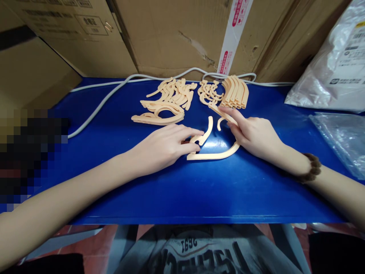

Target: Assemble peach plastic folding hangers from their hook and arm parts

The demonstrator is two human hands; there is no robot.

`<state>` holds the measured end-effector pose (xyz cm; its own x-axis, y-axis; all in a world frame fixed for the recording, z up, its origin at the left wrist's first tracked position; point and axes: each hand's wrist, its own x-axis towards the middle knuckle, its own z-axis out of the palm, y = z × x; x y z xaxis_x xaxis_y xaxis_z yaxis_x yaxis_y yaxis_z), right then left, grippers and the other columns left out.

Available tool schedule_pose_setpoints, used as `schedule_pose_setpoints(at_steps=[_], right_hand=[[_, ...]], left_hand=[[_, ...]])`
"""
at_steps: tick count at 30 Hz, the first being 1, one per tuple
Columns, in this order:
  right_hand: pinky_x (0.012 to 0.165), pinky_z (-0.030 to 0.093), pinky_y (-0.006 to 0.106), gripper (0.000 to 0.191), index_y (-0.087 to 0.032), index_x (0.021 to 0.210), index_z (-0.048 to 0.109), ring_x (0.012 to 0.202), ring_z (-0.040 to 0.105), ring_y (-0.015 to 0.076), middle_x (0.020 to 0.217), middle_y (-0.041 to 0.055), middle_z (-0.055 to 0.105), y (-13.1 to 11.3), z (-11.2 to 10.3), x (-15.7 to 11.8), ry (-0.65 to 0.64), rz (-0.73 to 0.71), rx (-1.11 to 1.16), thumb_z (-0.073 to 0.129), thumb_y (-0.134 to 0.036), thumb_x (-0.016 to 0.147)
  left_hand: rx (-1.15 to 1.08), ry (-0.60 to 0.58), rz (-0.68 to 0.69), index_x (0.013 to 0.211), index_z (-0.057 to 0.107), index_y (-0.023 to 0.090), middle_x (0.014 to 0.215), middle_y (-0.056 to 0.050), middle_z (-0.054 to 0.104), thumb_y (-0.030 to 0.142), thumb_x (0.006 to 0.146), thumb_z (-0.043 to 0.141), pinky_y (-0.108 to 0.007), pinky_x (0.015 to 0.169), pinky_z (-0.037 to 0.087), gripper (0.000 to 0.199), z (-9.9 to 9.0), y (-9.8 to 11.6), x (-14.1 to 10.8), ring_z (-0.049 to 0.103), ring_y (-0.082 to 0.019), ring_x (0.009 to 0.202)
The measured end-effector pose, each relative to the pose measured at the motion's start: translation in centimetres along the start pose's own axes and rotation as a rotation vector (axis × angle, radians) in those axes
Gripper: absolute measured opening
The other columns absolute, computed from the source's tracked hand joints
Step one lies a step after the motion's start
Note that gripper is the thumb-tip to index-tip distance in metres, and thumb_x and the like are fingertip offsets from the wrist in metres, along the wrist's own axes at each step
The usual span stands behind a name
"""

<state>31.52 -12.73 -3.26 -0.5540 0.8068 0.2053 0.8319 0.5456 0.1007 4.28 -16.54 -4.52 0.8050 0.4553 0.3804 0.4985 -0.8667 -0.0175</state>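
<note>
Near the middle of the blue table [182, 190], my left hand [171, 146] pinches a small curved cream plastic piece [209, 127] between thumb and fingers. Below it lies a long curved cream piece [216, 156], whose right end reaches my right hand [253, 135]. The fingers of my right hand are closed on another cream arm piece [218, 110], and a small hook [219, 123] hangs beside it. Behind my hands are a pile of small arm pieces [176, 91], a pile of hooks [209, 91] and a neat stack of curved pieces [235, 91].
Stacked finished-looking cream shapes [159, 116] lie left of centre. A white cable [99, 108] runs along the back. Cardboard boxes [176, 38] stand behind. A white plastic parcel [327, 64] and a clear bag [342, 137] are at the right.
</note>
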Motion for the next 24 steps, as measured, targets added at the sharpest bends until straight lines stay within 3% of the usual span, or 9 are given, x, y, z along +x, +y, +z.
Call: schedule_pose_setpoints(at_steps=[13, 24], right_hand=[[0.051, 0.028, 0.027, 0.051, -0.02, 0.148, 0.04, 0.054, 0.06, 0.0206, 0.07, 0.0056, 0.07, -0.6, -0.18, 0.15, -0.066, 0.124, -0.03, 0.031, -0.035, 0.1], [0.053, 0.028, 0.028, 0.05, -0.019, 0.146, 0.039, 0.063, 0.066, 0.0239, 0.08, 0.0084, 0.073, -0.98, -0.29, 0.22, -0.121, 0.208, -0.055, 0.029, -0.036, 0.1]], left_hand=[[-0.048, -0.021, 0.055, 0.106, 0.066, 0.015, 0.121, -0.011, 0.067, 0.011, 0.095, 0.042, -0.037, 0.089, 0.049, 0.027, -0.37, 0.14, 0.38, 0.061, -0.024, 0.105], [-0.16, -0.034, 0.092, 0.104, 0.066, 0.014, 0.123, -0.01, 0.067, 0.023, 0.095, 0.048, -0.038, 0.095, 0.047, 0.022, -0.67, 0.67, 0.38, 0.06, -0.025, 0.11]])
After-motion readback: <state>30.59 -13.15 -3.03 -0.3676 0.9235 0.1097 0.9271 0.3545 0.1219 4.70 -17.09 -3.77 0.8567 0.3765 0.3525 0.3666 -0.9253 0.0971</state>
